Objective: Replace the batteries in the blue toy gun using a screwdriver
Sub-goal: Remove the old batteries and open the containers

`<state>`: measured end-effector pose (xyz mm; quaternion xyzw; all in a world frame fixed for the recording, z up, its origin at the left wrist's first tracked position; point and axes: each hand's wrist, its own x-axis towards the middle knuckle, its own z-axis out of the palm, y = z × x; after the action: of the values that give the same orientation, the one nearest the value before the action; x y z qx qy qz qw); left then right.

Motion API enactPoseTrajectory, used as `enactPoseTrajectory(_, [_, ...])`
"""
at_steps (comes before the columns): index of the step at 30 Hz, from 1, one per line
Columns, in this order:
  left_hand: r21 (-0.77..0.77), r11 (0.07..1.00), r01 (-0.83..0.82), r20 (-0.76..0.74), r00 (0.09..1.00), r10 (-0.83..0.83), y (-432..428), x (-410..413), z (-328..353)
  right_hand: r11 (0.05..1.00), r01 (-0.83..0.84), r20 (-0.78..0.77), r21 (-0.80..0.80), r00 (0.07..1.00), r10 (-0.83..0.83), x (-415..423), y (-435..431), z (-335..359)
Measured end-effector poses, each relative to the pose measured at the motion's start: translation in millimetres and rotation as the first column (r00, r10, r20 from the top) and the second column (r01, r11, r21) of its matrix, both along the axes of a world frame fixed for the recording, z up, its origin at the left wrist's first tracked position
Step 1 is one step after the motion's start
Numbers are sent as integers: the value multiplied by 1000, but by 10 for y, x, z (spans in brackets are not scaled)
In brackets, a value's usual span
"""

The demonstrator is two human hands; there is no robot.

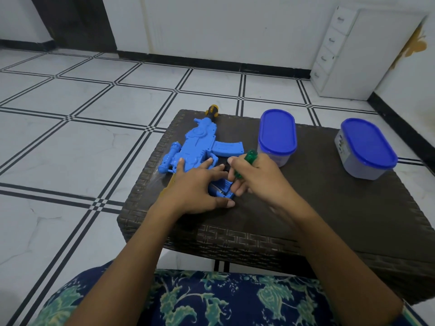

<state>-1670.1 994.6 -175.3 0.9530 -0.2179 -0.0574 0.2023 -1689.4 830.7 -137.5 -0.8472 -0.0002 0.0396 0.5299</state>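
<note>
The blue toy gun (200,144) lies flat on the left part of the dark woven table (329,208), its yellow-and-black muzzle pointing away from me. My left hand (200,184) rests on the gun's grip end with fingers spread, thumb by the lower blue part. My right hand (254,177) grips a green-handled screwdriver (243,163), held upright with its tip down at the blue grip section (222,190) between my hands. The tip itself is hidden by my fingers.
Two oval plastic containers with blue lids stand on the table, one (277,135) just behind my right hand, the other (367,148) at the far right. A white drawer unit (334,50) stands by the wall. Tiled floor surrounds the table.
</note>
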Motion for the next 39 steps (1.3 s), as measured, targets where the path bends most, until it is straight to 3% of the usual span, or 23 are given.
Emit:
enactPoseTrajectory(9, [-73, 997, -26, -25, 999, 24, 12, -18, 4, 1000, 25, 38, 13, 999, -26, -10, 63, 3])
enactPoseTrajectory(32, [-78, 996, -41, -48, 998, 37, -9, -54, 53, 993, 120, 115, -3, 986, -118, -120, 139, 53])
enactPoseTrajectory(39, [-38, 999, -39, -38, 999, 37, -23, -42, 41, 983, 144, 104, 110, 982, -155, -126, 65, 79])
